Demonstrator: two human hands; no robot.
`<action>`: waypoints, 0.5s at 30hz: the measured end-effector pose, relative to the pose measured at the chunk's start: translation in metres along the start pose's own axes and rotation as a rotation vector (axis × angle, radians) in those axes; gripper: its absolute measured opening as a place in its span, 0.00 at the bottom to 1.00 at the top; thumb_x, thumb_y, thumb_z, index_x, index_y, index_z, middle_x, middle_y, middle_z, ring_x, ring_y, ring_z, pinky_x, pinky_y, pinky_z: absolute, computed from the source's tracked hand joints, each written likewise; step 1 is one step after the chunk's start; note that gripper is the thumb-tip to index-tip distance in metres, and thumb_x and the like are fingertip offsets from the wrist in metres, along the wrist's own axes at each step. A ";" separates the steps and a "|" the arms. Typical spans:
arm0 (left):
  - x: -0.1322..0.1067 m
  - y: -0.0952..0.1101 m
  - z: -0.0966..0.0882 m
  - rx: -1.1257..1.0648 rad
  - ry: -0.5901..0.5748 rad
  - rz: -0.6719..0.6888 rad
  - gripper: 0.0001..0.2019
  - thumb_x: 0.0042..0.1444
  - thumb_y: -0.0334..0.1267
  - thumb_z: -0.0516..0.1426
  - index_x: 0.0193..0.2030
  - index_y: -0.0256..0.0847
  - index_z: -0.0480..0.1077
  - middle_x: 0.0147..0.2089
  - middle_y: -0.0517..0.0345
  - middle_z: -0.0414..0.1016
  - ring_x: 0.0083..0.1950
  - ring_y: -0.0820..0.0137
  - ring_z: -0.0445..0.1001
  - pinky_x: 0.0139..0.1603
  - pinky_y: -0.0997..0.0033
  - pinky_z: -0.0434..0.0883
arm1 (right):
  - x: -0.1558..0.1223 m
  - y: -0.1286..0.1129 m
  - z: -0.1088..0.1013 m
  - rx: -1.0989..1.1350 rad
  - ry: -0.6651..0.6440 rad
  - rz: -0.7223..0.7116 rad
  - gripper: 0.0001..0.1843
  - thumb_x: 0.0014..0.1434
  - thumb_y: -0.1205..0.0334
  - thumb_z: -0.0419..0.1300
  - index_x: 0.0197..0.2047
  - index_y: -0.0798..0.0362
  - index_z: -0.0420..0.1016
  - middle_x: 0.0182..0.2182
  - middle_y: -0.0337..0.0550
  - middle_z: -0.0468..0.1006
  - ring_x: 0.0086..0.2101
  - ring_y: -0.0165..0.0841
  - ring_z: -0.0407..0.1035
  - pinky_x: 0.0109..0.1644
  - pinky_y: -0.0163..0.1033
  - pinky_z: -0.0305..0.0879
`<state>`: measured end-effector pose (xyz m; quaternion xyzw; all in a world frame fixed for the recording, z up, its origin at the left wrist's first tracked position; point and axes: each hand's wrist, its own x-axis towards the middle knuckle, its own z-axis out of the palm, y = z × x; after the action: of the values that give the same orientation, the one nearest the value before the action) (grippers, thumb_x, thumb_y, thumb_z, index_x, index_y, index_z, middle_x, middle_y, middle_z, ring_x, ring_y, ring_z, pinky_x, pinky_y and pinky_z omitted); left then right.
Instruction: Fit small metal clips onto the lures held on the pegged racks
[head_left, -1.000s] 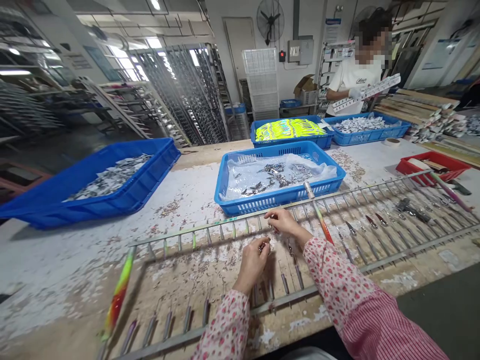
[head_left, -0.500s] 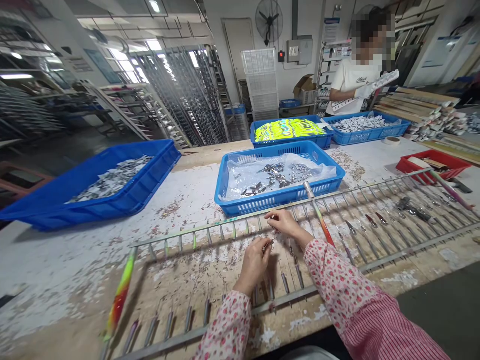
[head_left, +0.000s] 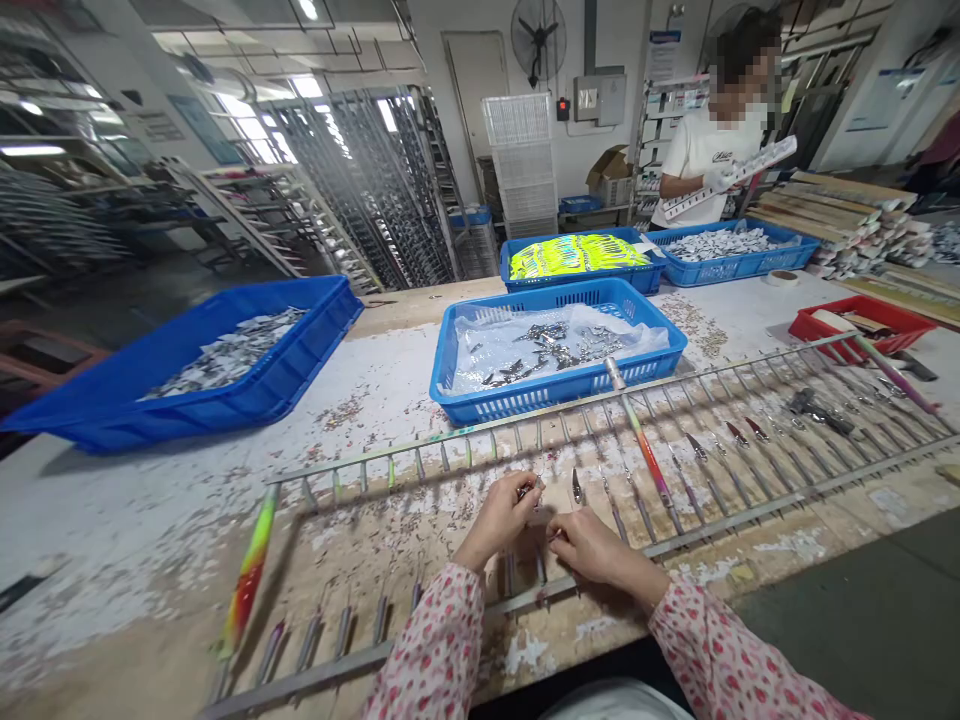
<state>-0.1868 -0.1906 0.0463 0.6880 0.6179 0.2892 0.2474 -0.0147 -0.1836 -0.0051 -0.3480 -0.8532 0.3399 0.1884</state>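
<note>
A long metal rack [head_left: 420, 445] with many prongs lies flat across the paint-flecked table [head_left: 112, 530] in front of me. My left hand [head_left: 499, 517] is closed in a pinch on a small silvery metal piece [head_left: 527, 488] just above the rack's middle. My right hand [head_left: 592, 545] is curled beside it near the rack's near rail, fingertips pinched at a prong; what it holds is too small to make out. Small metal pieces [head_left: 576, 487] hang on the prongs to the right.
A blue basket [head_left: 559, 395] lined with plastic holds loose metal pieces behind the rack. A blue crate [head_left: 247, 395] of silvery scraps stands at left, two more blue baskets [head_left: 581, 275] and a red tray [head_left: 855, 325] at back right. A person in white [head_left: 712, 150] holds a strip there.
My right hand has pulled back from the rack's far rail to the near rail, close to my left hand. The left hand stays pinched on its small piece. The view has shifted slightly.
</note>
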 end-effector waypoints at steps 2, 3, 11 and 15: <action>-0.003 0.003 -0.003 -0.014 -0.011 -0.009 0.10 0.54 0.37 0.49 0.25 0.39 0.66 0.26 0.59 0.67 0.31 0.69 0.65 0.33 0.71 0.60 | 0.001 0.002 0.003 0.088 0.052 0.060 0.07 0.53 0.70 0.56 0.31 0.53 0.75 0.22 0.40 0.75 0.27 0.33 0.68 0.33 0.34 0.60; -0.005 0.005 -0.003 -0.020 -0.017 -0.009 0.10 0.54 0.37 0.50 0.25 0.39 0.66 0.26 0.60 0.66 0.31 0.69 0.65 0.32 0.71 0.60 | 0.001 0.003 0.004 0.123 0.075 0.091 0.05 0.52 0.69 0.57 0.31 0.53 0.75 0.21 0.39 0.74 0.26 0.32 0.68 0.31 0.33 0.59; -0.008 0.005 0.006 -0.024 -0.050 0.011 0.11 0.53 0.38 0.49 0.22 0.39 0.63 0.23 0.61 0.63 0.29 0.70 0.63 0.31 0.73 0.59 | 0.000 0.009 0.012 0.214 0.165 0.126 0.02 0.49 0.69 0.61 0.29 0.55 0.73 0.21 0.36 0.71 0.24 0.28 0.65 0.29 0.31 0.57; -0.009 0.006 0.007 -0.017 -0.045 -0.003 0.11 0.54 0.38 0.49 0.23 0.39 0.63 0.24 0.61 0.64 0.29 0.70 0.64 0.31 0.72 0.58 | -0.002 0.008 0.011 0.282 0.170 0.108 0.02 0.50 0.68 0.62 0.28 0.55 0.72 0.22 0.36 0.72 0.25 0.28 0.65 0.29 0.31 0.57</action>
<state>-0.1781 -0.1997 0.0446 0.6911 0.6108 0.2785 0.2678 -0.0156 -0.1858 -0.0187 -0.3910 -0.7580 0.4351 0.2885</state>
